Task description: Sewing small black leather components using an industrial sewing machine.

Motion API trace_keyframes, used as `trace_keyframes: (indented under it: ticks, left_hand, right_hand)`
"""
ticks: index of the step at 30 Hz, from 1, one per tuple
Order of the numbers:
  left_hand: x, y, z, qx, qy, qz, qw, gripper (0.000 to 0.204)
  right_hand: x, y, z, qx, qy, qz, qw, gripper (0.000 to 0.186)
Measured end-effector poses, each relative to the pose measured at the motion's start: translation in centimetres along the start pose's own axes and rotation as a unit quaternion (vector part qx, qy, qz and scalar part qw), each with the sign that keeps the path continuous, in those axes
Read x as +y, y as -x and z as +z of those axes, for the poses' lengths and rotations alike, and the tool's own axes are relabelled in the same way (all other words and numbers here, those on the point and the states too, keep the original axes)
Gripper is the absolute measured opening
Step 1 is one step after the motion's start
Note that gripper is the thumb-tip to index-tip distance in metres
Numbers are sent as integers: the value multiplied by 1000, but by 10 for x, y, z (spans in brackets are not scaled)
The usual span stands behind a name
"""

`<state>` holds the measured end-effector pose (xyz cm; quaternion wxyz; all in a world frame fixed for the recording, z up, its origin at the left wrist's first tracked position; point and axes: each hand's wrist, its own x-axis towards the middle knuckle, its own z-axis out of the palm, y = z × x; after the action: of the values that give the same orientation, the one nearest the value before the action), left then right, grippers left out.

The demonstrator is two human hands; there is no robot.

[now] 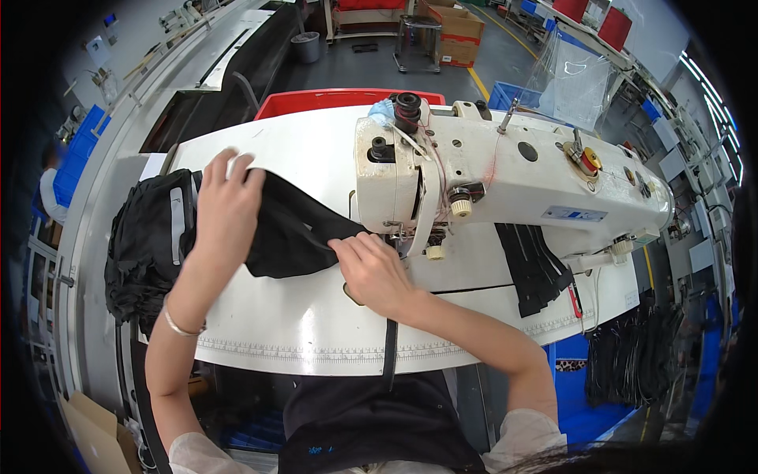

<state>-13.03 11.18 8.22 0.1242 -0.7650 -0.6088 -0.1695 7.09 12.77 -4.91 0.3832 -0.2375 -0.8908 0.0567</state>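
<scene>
A piece of black fabric (296,229) stretches across the white sewing table (292,324) to the needle area of a white sewing machine (489,178). Beside the needle, my right hand (375,272) pinches the fabric's right end. My left hand (229,205) is raised over the fabric's left end, its fingers bent but apart and slightly blurred; whether its thumb touches the cloth is hard to see. Under and left of it lies a thick pile of black fabric pieces (146,245), with a pale grey strip (178,225) on top. A narrow black strip (390,351) hangs over the table's front edge.
Several black strips with zipper-like lines (530,265) lie right of the needle, near a red-handled tool (575,302). A red bin (339,99) stands behind the table. More black pieces (632,355) hang over a blue bin (584,395) at the lower right.
</scene>
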Motion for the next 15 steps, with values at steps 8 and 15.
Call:
trace_keyframes:
  ticks: [8,15]
  left_hand:
    - [30,44,61,-46,323,81,942,14]
    - [93,42,53,-10,107,231,967,26]
  right_hand:
    - [-21,23,-35,-25,-168,154,973,23]
    - [-18,38,6,-233,-88,73,966,49]
